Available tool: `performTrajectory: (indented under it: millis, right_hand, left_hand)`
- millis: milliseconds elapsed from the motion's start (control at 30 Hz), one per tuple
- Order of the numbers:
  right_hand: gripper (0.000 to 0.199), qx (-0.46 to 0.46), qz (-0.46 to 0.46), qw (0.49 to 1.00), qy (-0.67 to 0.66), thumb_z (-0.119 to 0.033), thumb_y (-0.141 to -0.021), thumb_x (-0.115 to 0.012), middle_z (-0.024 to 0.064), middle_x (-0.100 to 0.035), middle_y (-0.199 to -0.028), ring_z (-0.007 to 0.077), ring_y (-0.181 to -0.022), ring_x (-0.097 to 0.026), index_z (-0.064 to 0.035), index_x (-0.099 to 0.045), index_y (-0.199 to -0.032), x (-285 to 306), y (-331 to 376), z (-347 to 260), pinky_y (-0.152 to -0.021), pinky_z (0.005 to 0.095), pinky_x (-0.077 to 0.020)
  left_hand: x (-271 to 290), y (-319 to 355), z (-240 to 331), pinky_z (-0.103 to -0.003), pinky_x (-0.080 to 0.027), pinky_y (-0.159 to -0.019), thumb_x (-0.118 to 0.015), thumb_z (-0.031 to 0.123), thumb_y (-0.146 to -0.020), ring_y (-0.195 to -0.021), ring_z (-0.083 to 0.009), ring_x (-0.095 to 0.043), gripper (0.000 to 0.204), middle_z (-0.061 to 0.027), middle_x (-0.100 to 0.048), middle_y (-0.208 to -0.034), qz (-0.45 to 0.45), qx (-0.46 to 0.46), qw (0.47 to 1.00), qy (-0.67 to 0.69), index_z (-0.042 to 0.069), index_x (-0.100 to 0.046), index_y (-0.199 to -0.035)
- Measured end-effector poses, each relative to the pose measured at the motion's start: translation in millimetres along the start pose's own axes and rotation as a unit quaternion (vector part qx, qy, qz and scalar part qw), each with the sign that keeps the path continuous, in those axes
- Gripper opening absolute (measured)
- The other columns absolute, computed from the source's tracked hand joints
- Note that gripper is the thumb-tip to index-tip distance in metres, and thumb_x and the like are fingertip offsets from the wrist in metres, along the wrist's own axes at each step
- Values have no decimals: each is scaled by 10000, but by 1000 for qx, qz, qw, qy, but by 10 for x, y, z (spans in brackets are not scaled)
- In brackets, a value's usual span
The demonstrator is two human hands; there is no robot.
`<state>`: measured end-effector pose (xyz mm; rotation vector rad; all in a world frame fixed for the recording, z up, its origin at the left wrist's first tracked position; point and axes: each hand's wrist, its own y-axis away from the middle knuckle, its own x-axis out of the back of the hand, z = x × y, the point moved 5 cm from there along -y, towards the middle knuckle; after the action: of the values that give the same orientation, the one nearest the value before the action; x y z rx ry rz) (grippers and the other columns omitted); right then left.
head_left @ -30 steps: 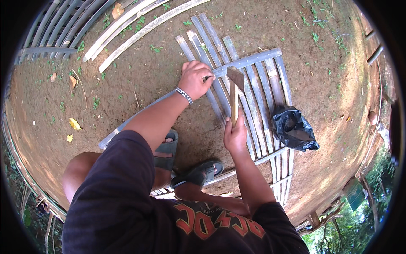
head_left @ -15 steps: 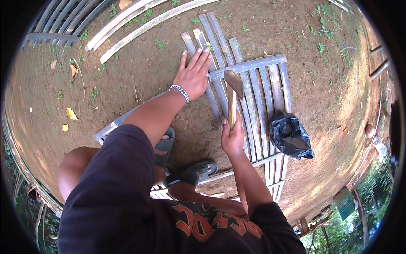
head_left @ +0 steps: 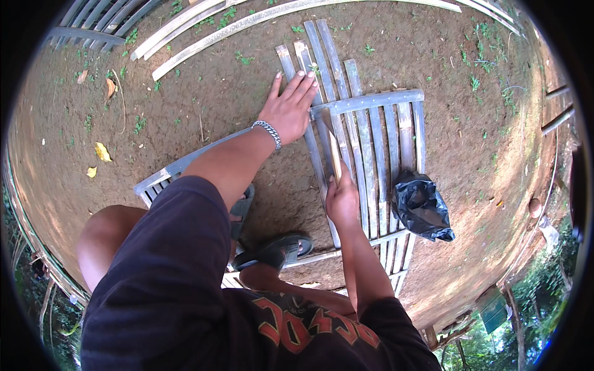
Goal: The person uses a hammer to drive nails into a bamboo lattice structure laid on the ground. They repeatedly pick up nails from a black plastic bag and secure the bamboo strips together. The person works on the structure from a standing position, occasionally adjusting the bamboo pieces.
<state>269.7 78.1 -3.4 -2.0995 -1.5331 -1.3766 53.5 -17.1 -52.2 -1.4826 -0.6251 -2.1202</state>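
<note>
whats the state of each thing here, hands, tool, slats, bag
left hand: open, flat, pressing on the slats
right hand: shut on the hatchet handle
hatchet: held over the slats, head near the crossbar
slat panel: flat on the dirt
crossbar: lying across the slats
black bag: crumpled, beside the panel

A dark short-sleeved shirt (head_left: 185, 290) with red lettering, a silver chain bracelet (head_left: 268, 132), dark sandals (head_left: 275, 250).

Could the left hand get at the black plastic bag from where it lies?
Probably not without shifting: the left hand lies flat on the slats, and the right hand with its tool stands between it and the black plastic bag.
</note>
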Motion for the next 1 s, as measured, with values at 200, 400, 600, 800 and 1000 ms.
performTrajectory:
  millis: [200, 400, 600, 800, 1000]
  right_hand:
    - [438, 28, 97, 989, -110, -58, -960, -621, 297, -659, -1201, 478, -1029, -678, -15, -512, -1382, 68, 161, 79, -846, 528, -559]
    - [454, -52, -22, 998, 10, -57, -944, -633, 293, -699, -1015, 478, -842, -702, -9, -511, -1378, -72, 46, 172, -746, 529, -567]
    - [428, 35, 95, 983, -152, -99, -971, -634, 320, -683, -956, 481, -811, -699, 18, -488, -1357, 45, 160, 204, -720, 532, -558]
    - [307, -48, 67, 995, -54, -105, -977, -626, 262, -703, -851, 444, -779, -709, 5, -559, -1256, 57, -21, 93, -694, 488, -565]
    - [306, -96, -64, 991, 60, -116, -966, -652, 298, -693, -891, 475, -829, -698, -25, -587, -1251, -137, -57, 239, -708, 539, -550]
  left_hand:
    - [-2, 8, -16, -603, -158, -1253, -508, 186, -979, -1553, -270, -257, 593, -110, -312, -1668, 5, 0, 1000, 6, 61, -413, -1551]
    - [10, -1, -23, -604, -159, -1253, -507, 186, -978, -1554, -274, -257, 588, -114, -312, -1667, 2, 0, 1000, 5, 60, -419, -1546]
    - [3, 16, -19, -605, -153, -1255, -503, 184, -980, -1553, -276, -256, 584, -115, -308, -1668, 1, -2, 1000, 5, 60, -418, -1544]
    - [-19, 36, -14, -602, -148, -1257, -504, 189, -982, -1555, -269, -254, 592, -111, -307, -1670, 0, -2, 1000, 4, 63, -404, -1552]
    - [-12, -5, -2, -604, -150, -1255, -515, 182, -974, -1554, -268, -260, 592, -111, -318, -1665, 6, -4, 1000, 17, 62, -417, -1545]
